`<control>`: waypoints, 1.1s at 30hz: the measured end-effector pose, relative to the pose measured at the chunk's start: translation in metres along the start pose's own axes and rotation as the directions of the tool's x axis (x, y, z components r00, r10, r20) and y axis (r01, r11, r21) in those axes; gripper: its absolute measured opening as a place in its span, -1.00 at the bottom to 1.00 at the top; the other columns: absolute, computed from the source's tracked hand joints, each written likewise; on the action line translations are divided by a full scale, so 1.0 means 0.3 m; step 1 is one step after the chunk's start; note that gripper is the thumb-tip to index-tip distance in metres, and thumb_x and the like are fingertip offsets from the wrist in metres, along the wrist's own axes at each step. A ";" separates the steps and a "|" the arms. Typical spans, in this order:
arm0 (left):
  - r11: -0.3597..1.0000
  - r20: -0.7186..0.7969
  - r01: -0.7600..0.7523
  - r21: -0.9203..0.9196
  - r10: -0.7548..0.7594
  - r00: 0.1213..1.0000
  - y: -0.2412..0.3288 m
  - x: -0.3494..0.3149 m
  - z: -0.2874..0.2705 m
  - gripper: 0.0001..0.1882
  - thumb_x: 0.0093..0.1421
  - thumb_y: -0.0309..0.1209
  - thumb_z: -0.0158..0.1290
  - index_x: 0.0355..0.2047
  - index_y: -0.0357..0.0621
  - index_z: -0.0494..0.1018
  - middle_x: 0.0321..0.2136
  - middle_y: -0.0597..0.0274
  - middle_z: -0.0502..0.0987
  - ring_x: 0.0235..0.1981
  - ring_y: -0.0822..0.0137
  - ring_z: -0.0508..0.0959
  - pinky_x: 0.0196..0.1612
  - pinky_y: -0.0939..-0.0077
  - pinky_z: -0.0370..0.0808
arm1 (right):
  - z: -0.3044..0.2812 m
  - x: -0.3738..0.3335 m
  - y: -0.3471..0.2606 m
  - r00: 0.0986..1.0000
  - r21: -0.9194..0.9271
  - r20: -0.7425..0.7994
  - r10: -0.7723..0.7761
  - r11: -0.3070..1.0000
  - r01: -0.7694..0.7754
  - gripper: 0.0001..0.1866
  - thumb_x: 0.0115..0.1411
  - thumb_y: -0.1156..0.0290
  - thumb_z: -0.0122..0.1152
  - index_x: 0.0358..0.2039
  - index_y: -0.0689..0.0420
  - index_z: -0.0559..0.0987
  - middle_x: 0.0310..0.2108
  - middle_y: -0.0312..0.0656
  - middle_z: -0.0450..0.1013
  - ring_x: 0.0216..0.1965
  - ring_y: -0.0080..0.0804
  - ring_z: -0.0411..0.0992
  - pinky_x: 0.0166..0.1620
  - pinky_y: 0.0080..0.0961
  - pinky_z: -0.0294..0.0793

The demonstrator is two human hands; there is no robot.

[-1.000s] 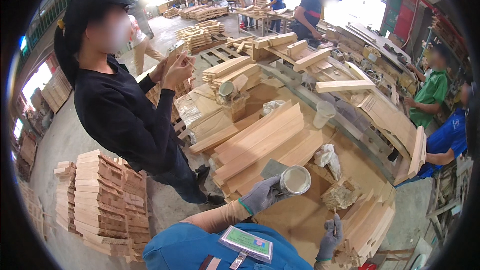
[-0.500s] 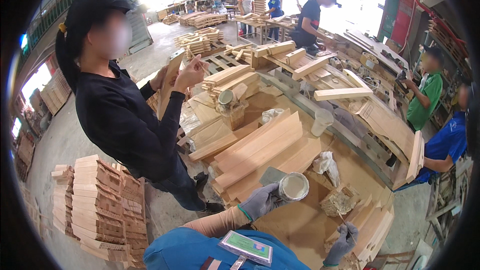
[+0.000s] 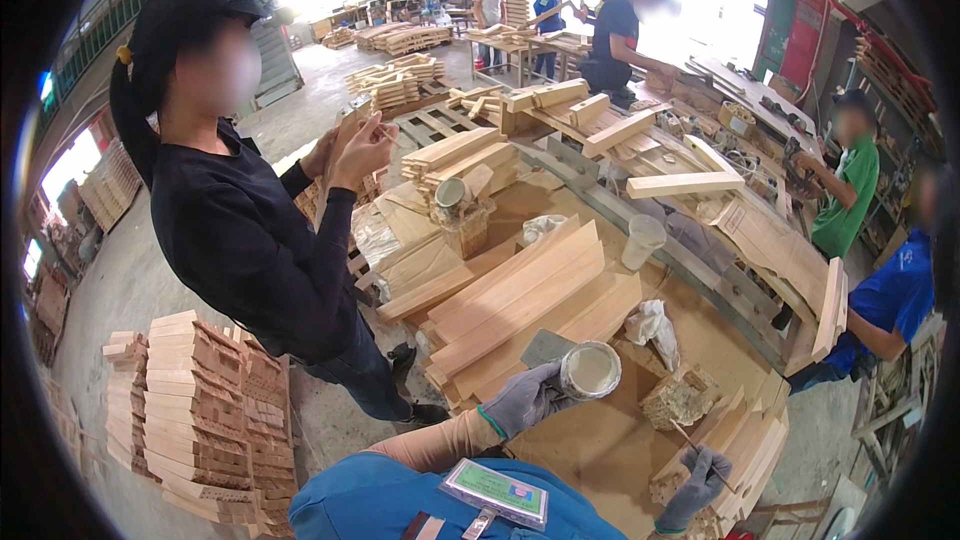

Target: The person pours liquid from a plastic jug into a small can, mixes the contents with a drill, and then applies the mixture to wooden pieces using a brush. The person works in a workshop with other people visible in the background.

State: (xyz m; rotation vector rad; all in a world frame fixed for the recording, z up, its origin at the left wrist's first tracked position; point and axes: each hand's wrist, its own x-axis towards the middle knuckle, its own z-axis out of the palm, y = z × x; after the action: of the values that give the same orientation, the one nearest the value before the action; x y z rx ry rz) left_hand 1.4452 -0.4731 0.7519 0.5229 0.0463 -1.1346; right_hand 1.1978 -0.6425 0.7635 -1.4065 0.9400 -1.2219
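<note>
My left hand (image 3: 522, 402), in a grey glove, grips a round can (image 3: 591, 372) of whitish paste over the table. A flat grey plate (image 3: 545, 348) shows beside the can; whether the hand holds it too I cannot tell. Lower right, my gloved right hand (image 3: 700, 488) is closed round a thin stick-like tool (image 3: 687, 437); its tip end points up toward a paste-crusted block (image 3: 680, 397). Beneath and beside that hand lie light wooden boards (image 3: 745, 460). More boards (image 3: 520, 300) rest side by side beyond my left hand.
A crumpled white rag (image 3: 653, 332) and a translucent cup (image 3: 643, 242) stand on the brown-covered table. Another can (image 3: 451, 193) sits on a block farther off. At left, a co-worker in black (image 3: 250, 230) holds wood near stacked slats (image 3: 195, 410). Other people work at the back and right.
My right hand has moved slightly up and right with the stick-like tool, which shows more plainly. My left hand and can barely shift. The co-worker in black has turned the wood piece.
</note>
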 end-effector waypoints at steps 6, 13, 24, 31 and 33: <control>1.000 -0.012 0.005 0.017 -0.005 1.000 0.006 -0.005 0.025 -0.63 0.35 -0.33 -0.28 0.03 -0.34 0.27 -0.05 0.04 0.43 -0.04 0.21 0.47 0.09 0.29 0.41 | 0.005 -0.007 -0.018 0.997 -0.019 0.034 -0.066 0.998 0.067 -0.97 0.18 0.57 0.06 -0.40 0.21 0.41 -0.50 -0.20 0.41 -0.48 -0.55 0.40 -0.33 -0.63 0.46; 1.000 -0.017 0.000 0.024 0.001 1.000 0.003 0.002 0.016 -0.62 0.35 -0.32 -0.29 0.04 -0.32 0.26 -0.04 0.05 0.43 -0.04 0.22 0.46 0.09 0.27 0.41 | -0.011 0.003 -0.018 1.000 -0.027 0.023 -0.016 0.999 0.017 -0.95 0.18 0.55 0.08 -0.42 0.22 0.42 -0.49 -0.18 0.45 -0.48 -0.52 0.44 -0.37 -0.63 0.49; 1.000 -0.019 -0.001 0.009 0.002 1.000 -0.010 0.004 0.003 -0.62 0.35 -0.32 -0.30 0.05 -0.33 0.25 -0.02 0.05 0.42 0.01 0.20 0.44 0.13 0.24 0.37 | -0.015 -0.002 -0.026 0.999 0.028 0.038 -0.007 1.000 0.006 -0.96 0.16 0.63 0.04 -0.37 0.22 0.42 -0.41 -0.19 0.42 -0.45 -0.50 0.44 -0.35 -0.62 0.52; 0.998 -0.032 0.005 0.055 -0.004 0.999 -0.003 -0.004 0.015 -0.62 0.36 -0.32 -0.31 0.05 -0.32 0.26 -0.02 0.05 0.41 0.01 0.22 0.43 0.14 0.28 0.36 | -0.029 0.010 0.010 1.000 0.078 0.023 0.000 0.997 -0.002 -0.97 0.16 0.64 0.04 -0.39 0.23 0.42 -0.40 -0.18 0.41 -0.45 -0.51 0.43 -0.33 -0.62 0.52; 0.998 -0.023 0.001 0.065 0.000 1.000 -0.002 -0.008 0.016 -0.62 0.36 -0.32 -0.31 0.06 -0.31 0.26 -0.02 0.07 0.42 0.01 0.24 0.43 0.14 0.30 0.36 | -0.031 0.011 0.016 1.000 0.079 0.027 -0.004 0.997 0.002 -0.96 0.16 0.64 0.04 -0.39 0.23 0.41 -0.40 -0.18 0.41 -0.45 -0.51 0.43 -0.33 -0.62 0.52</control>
State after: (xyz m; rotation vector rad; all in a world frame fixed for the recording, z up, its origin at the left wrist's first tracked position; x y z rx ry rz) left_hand 1.4426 -0.4732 0.7568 0.5941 0.0292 -1.1338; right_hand 1.1895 -0.6483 0.7592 -1.3591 0.8622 -1.2263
